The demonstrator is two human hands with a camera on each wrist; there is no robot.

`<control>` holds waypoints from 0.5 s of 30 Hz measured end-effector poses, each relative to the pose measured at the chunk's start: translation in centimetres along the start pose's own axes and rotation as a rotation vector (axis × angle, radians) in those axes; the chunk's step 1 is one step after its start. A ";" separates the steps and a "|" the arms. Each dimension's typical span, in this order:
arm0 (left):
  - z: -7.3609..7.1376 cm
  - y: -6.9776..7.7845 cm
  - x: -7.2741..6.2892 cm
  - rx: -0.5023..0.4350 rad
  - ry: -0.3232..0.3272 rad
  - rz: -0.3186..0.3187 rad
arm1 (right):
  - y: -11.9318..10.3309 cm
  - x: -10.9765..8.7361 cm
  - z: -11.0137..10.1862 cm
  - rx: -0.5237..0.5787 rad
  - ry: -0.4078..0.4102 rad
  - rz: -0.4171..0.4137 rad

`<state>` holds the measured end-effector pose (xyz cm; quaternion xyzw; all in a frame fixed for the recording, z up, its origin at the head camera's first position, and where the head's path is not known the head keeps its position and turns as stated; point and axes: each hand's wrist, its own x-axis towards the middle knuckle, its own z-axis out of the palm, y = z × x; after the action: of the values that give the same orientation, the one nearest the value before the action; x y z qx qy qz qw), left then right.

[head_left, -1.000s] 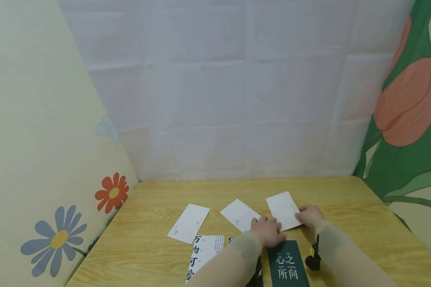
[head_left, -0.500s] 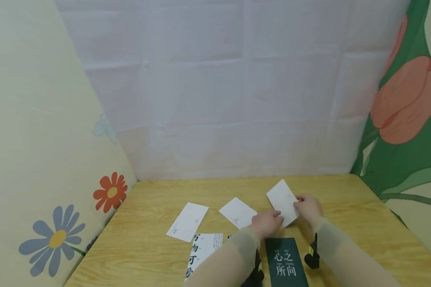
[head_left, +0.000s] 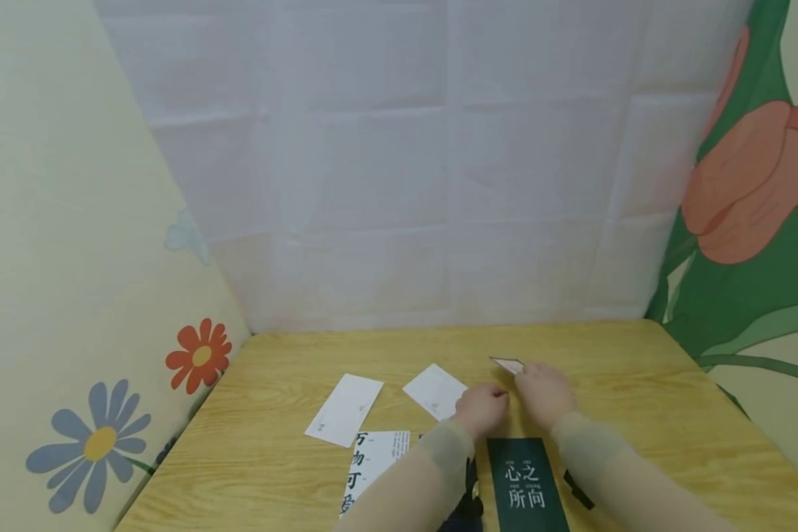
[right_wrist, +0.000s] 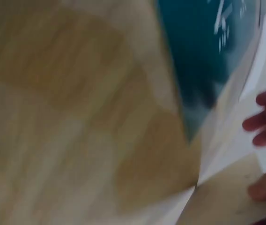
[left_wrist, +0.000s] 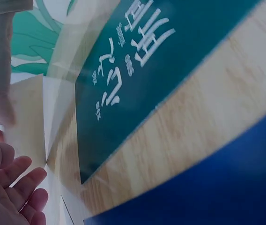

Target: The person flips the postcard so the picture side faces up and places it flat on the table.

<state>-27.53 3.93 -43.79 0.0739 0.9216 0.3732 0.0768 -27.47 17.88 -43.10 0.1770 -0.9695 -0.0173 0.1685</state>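
Note:
My right hand pinches a white card, seen nearly edge-on over the back of the table; in the right wrist view its thumb lies on the card. My left hand is just left of it, with loosely curled fingers and nothing visible in them. Behind the left hand, a second white card lies flat, partly covered by it. Another white card lies farther left. Below the hands is a dark green booklet with white characters.
A white sheet with black characters lies at the front, partly under the left forearm. The wooden table ends at a white cloth backdrop, with flower-printed cloths on both sides. A blue surface fills the left wrist view's corner.
The right hand has lifted and turned the third card from nearly face-on to edge-on, moving slightly left. The left hand has come off that card and shifted slightly left.

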 end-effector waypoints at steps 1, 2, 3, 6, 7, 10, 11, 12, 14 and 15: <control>0.0 -0.1 0.0 0.004 -0.003 -0.002 | -0.4 0.0 0.1 0.013 -0.033 0.004; -0.1 -0.2 0.0 0.007 -0.010 -0.008 | -0.8 0.0 0.2 0.042 -0.067 0.016; -0.2 -0.2 0.0 0.010 -0.014 -0.013 | -1.0 0.0 0.4 0.072 -0.102 0.033; -0.3 -0.3 0.0 0.026 -0.016 -0.027 | -1.6 0.0 0.7 0.175 -0.206 0.104; -0.3 -0.4 0.0 0.032 -0.014 -0.031 | -1.7 0.0 0.8 0.208 -0.232 0.133; -0.4 -0.5 0.1 0.040 -0.008 -0.039 | -1.7 0.0 1.2 0.274 -0.281 0.194; -0.4 -0.5 0.1 0.038 -0.008 -0.043 | -1.7 0.0 1.4 0.283 -0.288 0.205; -0.4 -0.5 0.1 0.032 -0.010 -0.049 | -1.7 0.1 1.5 0.291 -0.289 0.211; -0.5 -0.6 0.1 0.014 -0.018 -0.062 | -1.6 0.1 1.7 0.310 -0.300 0.216; -0.5 -0.6 0.1 -0.001 -0.025 -0.073 | -1.6 0.2 1.8 0.323 -0.310 0.220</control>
<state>-27.73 3.22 -43.85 0.0449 0.9225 0.3694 0.1021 -27.70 16.32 -44.93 0.0903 -0.9874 0.1292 -0.0121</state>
